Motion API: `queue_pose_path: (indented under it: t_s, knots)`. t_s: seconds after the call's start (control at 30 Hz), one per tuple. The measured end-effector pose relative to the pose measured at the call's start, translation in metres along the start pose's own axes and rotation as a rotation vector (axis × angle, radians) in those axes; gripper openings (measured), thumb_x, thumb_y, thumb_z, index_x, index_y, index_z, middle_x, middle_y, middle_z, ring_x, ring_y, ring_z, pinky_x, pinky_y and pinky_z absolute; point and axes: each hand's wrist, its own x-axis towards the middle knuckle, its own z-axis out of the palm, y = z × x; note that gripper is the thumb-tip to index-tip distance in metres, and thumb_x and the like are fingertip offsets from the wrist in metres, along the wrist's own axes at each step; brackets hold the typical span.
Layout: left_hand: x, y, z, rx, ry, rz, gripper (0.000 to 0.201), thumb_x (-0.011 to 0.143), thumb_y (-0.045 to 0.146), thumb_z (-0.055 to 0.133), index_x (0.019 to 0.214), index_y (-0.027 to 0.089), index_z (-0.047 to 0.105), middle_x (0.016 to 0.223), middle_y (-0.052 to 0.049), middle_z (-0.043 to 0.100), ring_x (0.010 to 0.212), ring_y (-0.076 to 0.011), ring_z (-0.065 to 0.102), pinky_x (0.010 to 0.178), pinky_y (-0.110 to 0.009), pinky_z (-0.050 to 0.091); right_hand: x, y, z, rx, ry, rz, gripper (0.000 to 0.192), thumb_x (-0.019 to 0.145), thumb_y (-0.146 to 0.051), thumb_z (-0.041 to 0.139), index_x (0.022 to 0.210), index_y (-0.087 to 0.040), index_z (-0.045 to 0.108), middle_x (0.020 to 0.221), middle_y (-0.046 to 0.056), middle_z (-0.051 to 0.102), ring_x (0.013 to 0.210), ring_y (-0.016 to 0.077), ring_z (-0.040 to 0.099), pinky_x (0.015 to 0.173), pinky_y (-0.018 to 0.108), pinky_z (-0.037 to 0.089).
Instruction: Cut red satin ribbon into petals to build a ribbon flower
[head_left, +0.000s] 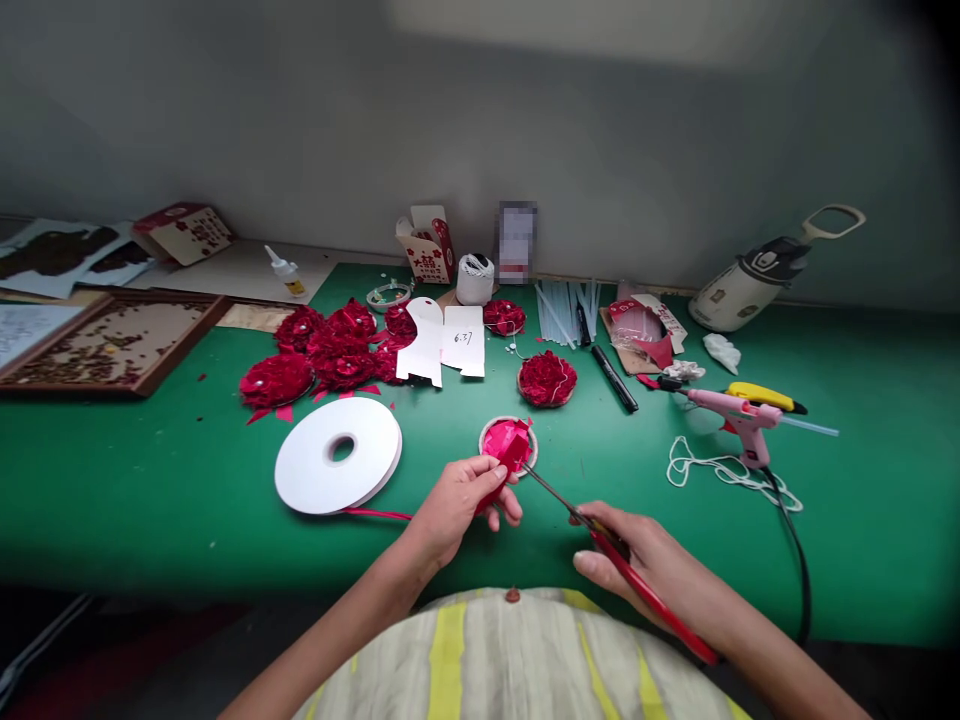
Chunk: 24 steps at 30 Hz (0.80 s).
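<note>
Head cam: left hand (459, 500) pinching a red ribbon piece (504, 462), right hand (637, 550) closed round red scissors (600, 535) with tips at the ribbon, a half-made flower (508, 440) just past the left fingers, white reel (337, 455) further left, glue gun (739, 412) off right.

Striped garment (510, 650) (cream, yellow), bare forearms.

Red ribbon flower (507, 444) between scissor blades (550, 489)
</note>
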Motion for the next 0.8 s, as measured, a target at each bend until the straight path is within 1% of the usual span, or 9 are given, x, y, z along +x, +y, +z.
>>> queue_pose_path:
  t_s: [0.1,0.23,0.4,0.53,0.63,0.8]
  knots:
    - [0.007,-0.005,0.004,0.009,0.001,-0.036,0.029,0.08,0.041,0.053,0.077,0.013,0.054,0.061,-0.007,0.065,0.053,-0.0136,0.058,0.044,-0.02,0.038,0.005,-0.006,0.005,-0.046,-0.001,-0.001,0.042,0.081,-0.056,0.047,0.102,-0.021,0.057,0.067,-0.001,0.055,0.06,0.0152,0.048,0.057,0.024,0.036]
    - [0.013,-0.008,0.006,0.003,0.022,-0.07,0.025,0.079,0.038,0.054,0.074,0.013,0.053,0.062,-0.006,0.065,0.05,-0.0129,0.058,0.045,-0.021,0.039,0.018,-0.006,0.01,-0.052,0.0,-0.009,0.042,0.081,-0.057,0.045,0.1,-0.023,0.059,0.065,-0.001,0.054,0.057,0.0144,0.046,0.054,0.023,0.033]
    - [0.016,-0.008,0.004,-0.007,0.012,-0.097,0.023,0.081,0.035,0.052,0.072,0.013,0.052,0.063,-0.006,0.066,0.049,-0.0116,0.058,0.045,-0.021,0.039,0.023,0.001,0.009,-0.039,-0.032,-0.021,0.042,0.081,-0.059,0.045,0.097,-0.023,0.06,0.06,-0.003,0.047,0.053,0.0127,0.039,0.052,0.022,0.031]
    - [0.021,-0.008,0.003,-0.013,0.013,-0.113,0.024,0.081,0.034,0.052,0.071,0.013,0.051,0.062,-0.008,0.066,0.052,-0.0134,0.059,0.044,-0.02,0.039,0.03,0.008,0.009,-0.023,-0.044,-0.016,0.045,0.08,-0.06,0.046,0.095,-0.021,0.061,0.055,-0.004,0.04,0.051,0.0117,0.034,0.051,0.022,0.029]
    - [0.027,-0.007,0.002,-0.012,0.026,-0.144,0.023,0.08,0.033,0.052,0.07,0.012,0.051,0.061,-0.01,0.067,0.052,-0.0144,0.06,0.043,-0.02,0.038,0.035,0.014,0.009,-0.005,-0.053,-0.011,0.046,0.079,-0.06,0.047,0.094,-0.02,0.062,0.055,-0.004,0.04,0.052,0.0114,0.034,0.051,0.022,0.029]
    - [0.032,-0.004,0.003,-0.007,0.058,-0.204,0.02,0.08,0.03,0.051,0.073,0.012,0.052,0.058,-0.009,0.065,0.05,-0.0146,0.06,0.041,-0.019,0.036,0.044,0.022,0.009,0.011,-0.081,-0.003,0.046,0.079,-0.059,0.047,0.085,-0.017,0.063,0.056,-0.003,0.041,0.052,0.0109,0.036,0.05,0.021,0.029]
